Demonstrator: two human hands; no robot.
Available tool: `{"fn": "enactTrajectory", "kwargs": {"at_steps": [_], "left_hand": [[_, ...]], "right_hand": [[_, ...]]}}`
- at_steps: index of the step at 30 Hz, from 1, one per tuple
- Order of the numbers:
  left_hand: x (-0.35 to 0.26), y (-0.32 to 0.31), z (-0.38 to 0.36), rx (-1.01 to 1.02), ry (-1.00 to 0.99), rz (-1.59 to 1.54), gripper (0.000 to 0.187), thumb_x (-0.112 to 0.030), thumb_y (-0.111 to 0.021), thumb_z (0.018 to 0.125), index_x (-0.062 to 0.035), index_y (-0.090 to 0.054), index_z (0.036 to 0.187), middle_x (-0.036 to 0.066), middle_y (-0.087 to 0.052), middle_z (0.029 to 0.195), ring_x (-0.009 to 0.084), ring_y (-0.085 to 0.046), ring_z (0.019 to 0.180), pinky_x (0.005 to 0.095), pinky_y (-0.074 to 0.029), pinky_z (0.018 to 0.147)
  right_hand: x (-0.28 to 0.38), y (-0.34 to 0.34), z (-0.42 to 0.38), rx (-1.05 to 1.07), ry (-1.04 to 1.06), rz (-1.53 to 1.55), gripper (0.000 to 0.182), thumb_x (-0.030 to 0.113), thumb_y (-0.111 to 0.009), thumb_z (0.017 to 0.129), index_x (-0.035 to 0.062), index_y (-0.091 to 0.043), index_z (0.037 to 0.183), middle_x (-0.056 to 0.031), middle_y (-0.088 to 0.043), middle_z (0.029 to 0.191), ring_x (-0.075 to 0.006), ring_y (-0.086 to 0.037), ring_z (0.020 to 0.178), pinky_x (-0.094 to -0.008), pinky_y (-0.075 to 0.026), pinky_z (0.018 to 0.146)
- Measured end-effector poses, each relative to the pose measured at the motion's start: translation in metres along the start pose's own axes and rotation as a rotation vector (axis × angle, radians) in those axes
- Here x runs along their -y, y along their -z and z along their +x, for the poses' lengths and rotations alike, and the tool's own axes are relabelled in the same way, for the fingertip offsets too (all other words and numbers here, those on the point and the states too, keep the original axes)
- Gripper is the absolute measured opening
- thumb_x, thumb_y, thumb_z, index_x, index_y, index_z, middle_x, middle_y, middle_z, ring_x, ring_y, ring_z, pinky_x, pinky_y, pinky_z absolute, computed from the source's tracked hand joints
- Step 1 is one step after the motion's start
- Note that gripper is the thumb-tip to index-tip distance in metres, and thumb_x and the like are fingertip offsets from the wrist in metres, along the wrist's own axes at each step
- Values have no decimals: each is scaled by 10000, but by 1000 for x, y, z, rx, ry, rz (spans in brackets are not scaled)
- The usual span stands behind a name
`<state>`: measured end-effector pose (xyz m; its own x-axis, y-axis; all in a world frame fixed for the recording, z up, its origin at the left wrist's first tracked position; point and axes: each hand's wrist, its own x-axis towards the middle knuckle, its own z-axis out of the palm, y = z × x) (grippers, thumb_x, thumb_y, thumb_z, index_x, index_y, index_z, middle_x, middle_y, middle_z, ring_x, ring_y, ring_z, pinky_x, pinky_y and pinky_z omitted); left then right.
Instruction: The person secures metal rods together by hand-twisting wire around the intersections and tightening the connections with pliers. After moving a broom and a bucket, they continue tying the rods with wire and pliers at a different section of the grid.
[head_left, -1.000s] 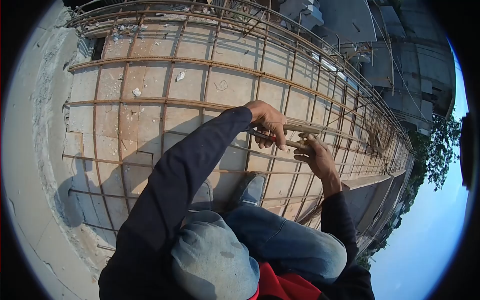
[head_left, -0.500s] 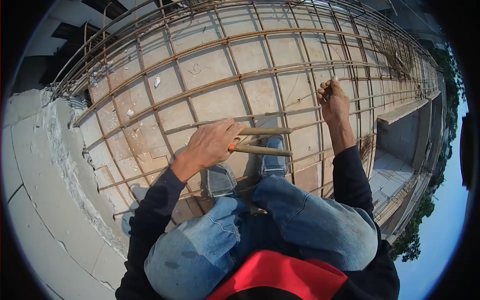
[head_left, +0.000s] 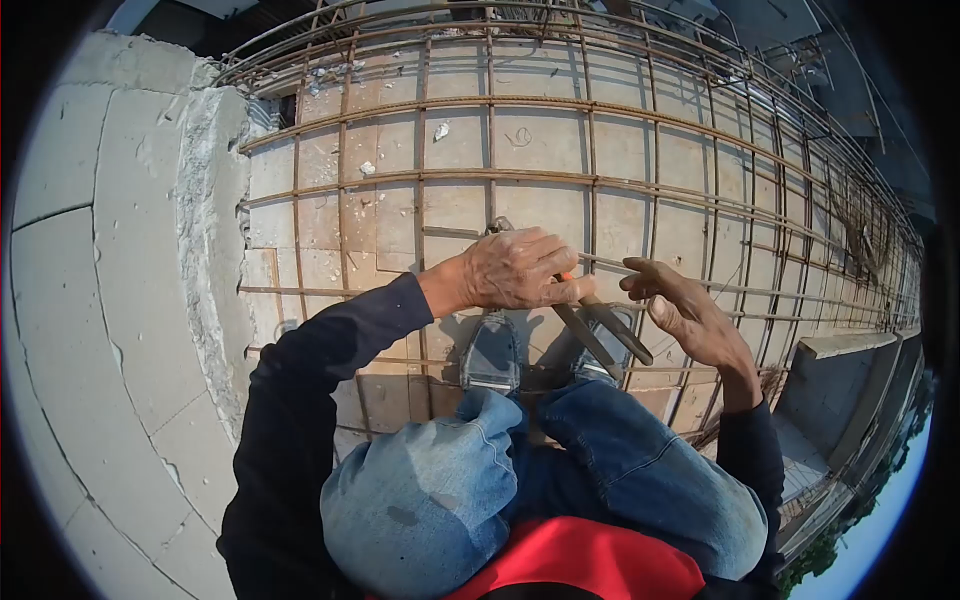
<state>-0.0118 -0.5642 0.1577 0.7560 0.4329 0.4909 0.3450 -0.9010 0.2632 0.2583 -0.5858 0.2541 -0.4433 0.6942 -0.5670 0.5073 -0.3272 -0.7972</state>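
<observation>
My left hand (head_left: 520,268) is wrapped round a pair of pincers (head_left: 590,335). Two worn metal handles stick out below the fingers towards my shoes, with a bit of orange at the grip. The tool's head shows just past the knuckles, at a crossing of the rebar grid (head_left: 540,180); whether its jaws grip anything is hidden. My right hand (head_left: 695,315) hovers just right of the handles, thumb and fingers apart, with nothing visible between them.
Shoes (head_left: 492,352) stand on boards (head_left: 455,215) under the bars. To the left runs a concrete ledge (head_left: 140,250) with a rough broken edge. White rubble bits (head_left: 441,131) lie among the bars. A walled opening (head_left: 830,400) drops away at the right.
My left hand has moved right and turned the pincers, so the handles now point down-right. My right hand has come down from the bars towards the pincers and opened. The view has shifted.
</observation>
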Motion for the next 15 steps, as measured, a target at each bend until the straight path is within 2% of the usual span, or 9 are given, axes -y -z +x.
{"fn": "enactTrajectory", "kwargs": {"at_steps": [2, 5, 6, 7, 9, 10, 11, 13, 15], "left_hand": [[-9, -9, 17, 23, -146, 42, 220, -184, -561, 876, -209, -552, 1094, -1, -516, 817, 149, -563, 748, 298, -449, 776], [-7, -18, 22, -10, -113, 109, 203, -198, -560, 870, -226, -558, 1071, -28, -521, 820, 146, -553, 837, 330, -372, 913], [-8, -17, 16, 138, -23, 88, 337, -176, -573, 862, -233, -542, 1193, 21, -569, 1017, 186, -535, 1053, 394, -310, 1030], [-7, -16, 12, 136, -12, 107, 337, -176, -573, 862, -233, -542, 1193, 21, -569, 1017, 186, -535, 1053, 394, -310, 1030], [-14, -16, 1, 6, 320, 266, 521, -157, -600, 840, -247, -470, 1337, 103, -494, 1288, 272, -472, 1222, 438, -280, 1091], [-20, -21, -7, 19, 525, 134, 613, -129, -593, 866, -187, -369, 1433, 162, -309, 1472, 349, -369, 1328, 482, -283, 1111], [-30, -32, -13, 20, 528, 142, 613, -129, -593, 866, -187, -369, 1433, 162, -309, 1472, 349, -369, 1328, 482, -283, 1111], [-55, -55, -16, -510, 1168, -1013, 493, -150, -555, 930, -72, -403, 1392, 198, -462, 1353, 300, -479, 1236, 478, -417, 1022], [-67, -51, -10, -399, 1261, -1028, 430, -172, -525, 958, -29, -436, 1353, 197, -541, 1236, 266, -557, 1113, 431, -489, 921]], "right_hand": [[-3, -14, 19, 349, -169, 172, 764, 620, -573, 862, 17, -483, 1323, -214, -543, 1271, -319, -511, 1203, -416, -394, 1032], [-26, -38, 28, 242, -154, 206, 574, 327, -617, 902, 27, -428, 1352, -180, -587, 1176, -274, -558, 1130, -407, -445, 971], [-33, -46, 29, 258, -145, 199, 574, 327, -617, 902, 27, -428, 1352, -180, -587, 1176, -274, -558, 1130, -407, -445, 971], [-42, -53, 33, 197, -147, 365, 528, 264, -590, 908, 24, -423, 1348, -169, -595, 1158, -257, -581, 1089, -397, -477, 931], [-56, -64, 35, 154, -164, 523, 487, 201, -562, 915, 21, -419, 1343, -158, -603, 1140, -240, -604, 1049, -387, -509, 890], [-60, -71, 36, 68, -132, 549, 464, 160, -531, 925, 18, -407, 1348, -156, -604, 1142, -232, -620, 1015, -373, -529, 860], [-60, -75, 39, -23, -94, 578, 444, 119, -500, 935, 15, -395, 1354, -154, -605, 1144, -224, -635, 981, -359, -550, 829], [-54, -78, 40, -40, -143, 566, 426, 52, -438, 937, 13, -377, 1357, -159, -609, 1135, -235, -645, 962, -370, -560, 827], [-51, -82, 41, -45, -134, 530, 425, 47, -423, 939, 16, -372, 1361, -164, -612, 1129, -243, -644, 984, -376, -551, 844]]}}
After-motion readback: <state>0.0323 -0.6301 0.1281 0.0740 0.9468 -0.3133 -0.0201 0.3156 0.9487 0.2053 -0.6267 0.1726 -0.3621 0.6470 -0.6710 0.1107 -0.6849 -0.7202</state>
